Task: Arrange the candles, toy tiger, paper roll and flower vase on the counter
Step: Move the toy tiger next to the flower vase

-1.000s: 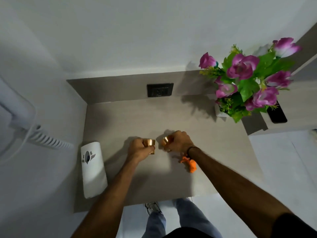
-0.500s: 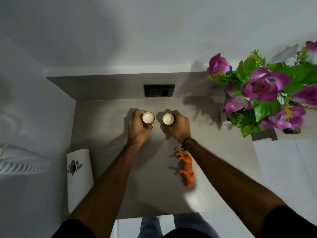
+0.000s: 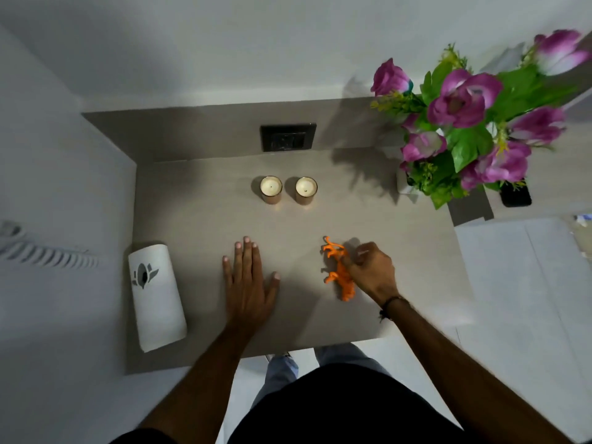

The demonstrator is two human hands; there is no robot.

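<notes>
Two candles in copper-coloured cups, the left candle (image 3: 271, 189) and the right candle (image 3: 306, 190), stand side by side on the beige counter (image 3: 198, 219), below the wall socket. My left hand (image 3: 248, 280) lies flat on the counter with fingers spread, holding nothing. My right hand (image 3: 371, 270) closes its fingers on the orange toy tiger (image 3: 338, 270), which lies on its side. A white paper roll (image 3: 156, 296) lies along the counter's left edge. The flower vase (image 3: 404, 184), white and mostly hidden by purple flowers and green leaves, stands at the back right.
A black wall socket (image 3: 287, 137) sits in the backsplash behind the candles. A black phone (image 3: 515, 195) lies on a ledge right of the vase. White walls close the counter on the left and back. My legs stand at the front edge.
Both hands carried the candles to the back of the counter, set them down and let go. The left hand now rests flat; the right hand has dropped onto the toy tiger.
</notes>
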